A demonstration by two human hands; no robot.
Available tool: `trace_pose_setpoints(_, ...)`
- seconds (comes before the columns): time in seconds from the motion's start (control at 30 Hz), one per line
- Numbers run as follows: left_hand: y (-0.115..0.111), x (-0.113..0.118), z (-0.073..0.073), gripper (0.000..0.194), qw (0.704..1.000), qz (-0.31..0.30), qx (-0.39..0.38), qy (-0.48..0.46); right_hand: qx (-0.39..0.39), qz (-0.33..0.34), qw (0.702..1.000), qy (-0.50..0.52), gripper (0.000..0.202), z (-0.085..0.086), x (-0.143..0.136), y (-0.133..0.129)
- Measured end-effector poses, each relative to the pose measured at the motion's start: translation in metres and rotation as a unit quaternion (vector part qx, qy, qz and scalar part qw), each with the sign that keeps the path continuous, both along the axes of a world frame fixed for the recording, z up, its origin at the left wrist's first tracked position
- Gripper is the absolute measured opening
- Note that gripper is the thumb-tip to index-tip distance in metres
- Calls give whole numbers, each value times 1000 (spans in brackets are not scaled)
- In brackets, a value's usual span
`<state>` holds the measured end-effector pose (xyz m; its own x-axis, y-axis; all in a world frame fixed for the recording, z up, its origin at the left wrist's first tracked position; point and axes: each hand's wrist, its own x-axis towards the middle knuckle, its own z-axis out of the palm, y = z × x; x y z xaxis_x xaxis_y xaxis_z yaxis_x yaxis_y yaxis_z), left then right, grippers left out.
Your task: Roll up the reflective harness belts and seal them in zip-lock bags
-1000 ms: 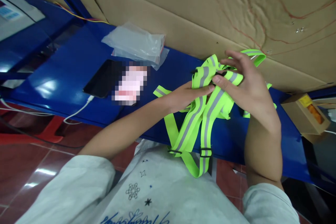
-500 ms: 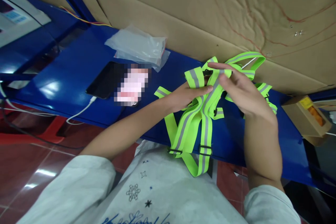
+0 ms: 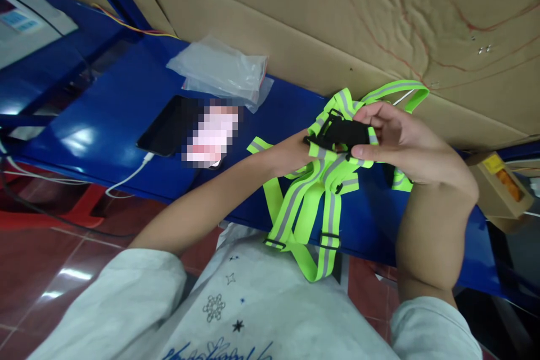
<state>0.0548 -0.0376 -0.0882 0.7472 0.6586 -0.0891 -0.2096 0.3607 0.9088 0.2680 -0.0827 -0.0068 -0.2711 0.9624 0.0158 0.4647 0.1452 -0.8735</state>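
A neon-yellow reflective vest (image 3: 295,202) of elastic straps with grey stripes is held up in front of me. Its straps hang over the table's near edge, with black slider buckles low down. My left hand (image 3: 297,154) grips the bundle from the left; its fingers are mostly hidden behind the straps. On the other side, my right hand (image 3: 399,138) has thumb and fingers closed on the edges of a folded strap end beside a black patch (image 3: 348,132). More of the yellow strap (image 3: 396,90) lies behind the right hand, against the cardboard.
On the blue table (image 3: 105,107) are a black phone (image 3: 169,126) on a white cable, a second phone with a blurred screen (image 3: 213,135), and clear plastic bags (image 3: 223,70). A small cardboard box (image 3: 498,185) stands at right. Cardboard sheeting (image 3: 274,17) lines the back.
The folded strap has turned over, so a black patch now faces up. My right hand has shifted right and rotated around it. My left hand has gone further under the straps.
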Motion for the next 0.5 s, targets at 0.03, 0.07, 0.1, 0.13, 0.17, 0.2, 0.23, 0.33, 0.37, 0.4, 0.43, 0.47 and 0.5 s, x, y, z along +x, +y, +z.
trace_pose_setpoints(0.03, 0, 1, -2, 52, 999, -15, -28, -9, 12, 2, 1000, -2, 52, -1, 0, 0)
trace_pose_setpoints(0.07, -1, 3, -4, 55, 998, -27, -50, -22, 18, 1, 1000, -2, 51, -2, 0, 0)
trace_pose_setpoints(0.1, -1, 5, -5, 58, 997, -32, -65, -34, 18, 0, 1000, 1, 49, -2, -1, 0)
trace_pose_setpoints(0.13, -2, 6, -7, 61, 996, -32, -76, -44, 19, -5, 1000, 6, 47, -1, -3, -1)
trace_pose_setpoints(0.17, -3, 7, -8, 62, 994, -27, -88, -55, 24, -10, 1000, 9, 44, 0, -5, -3)
trace_pose_setpoints(0.2, -5, 8, -9, 63, 993, -23, -99, -66, 36, -16, 999, 8, 41, 2, -7, -5)
trace_pose_setpoints(0.23, -6, 9, -10, 62, 991, -19, -107, -77, 54, -21, 998, 2, 39, 4, -10, -7)
trace_pose_setpoints(0.33, -10, 10, -10, 53, 980, -70, -139, -120, 128, -50, 990, -21, 39, 7, -17, -12)
trace_pose_setpoints(0.37, -11, 10, -10, 48, 974, -99, -150, -139, 149, -66, 986, -29, 40, 7, -19, -14)
trace_pose_setpoints(0.4, -12, 10, -10, 45, 967, -126, -158, -157, 168, -80, 982, -35, 41, 6, -21, -15)
trace_pose_setpoints(0.43, -12, 10, -11, 42, 961, -147, -162, -170, 182, -90, 978, -44, 42, 6, -23, -17)
trace_pose_setpoints(0.47, -11, 10, -11, 39, 958, -160, -163, -176, 194, -97, 975, -59, 43, 5, -25, -18)
trace_pose_setpoints(0.5, -9, 9, -11, 38, 957, -165, -163, -176, 209, -101, 970, -78, 43, 5, -27, -20)
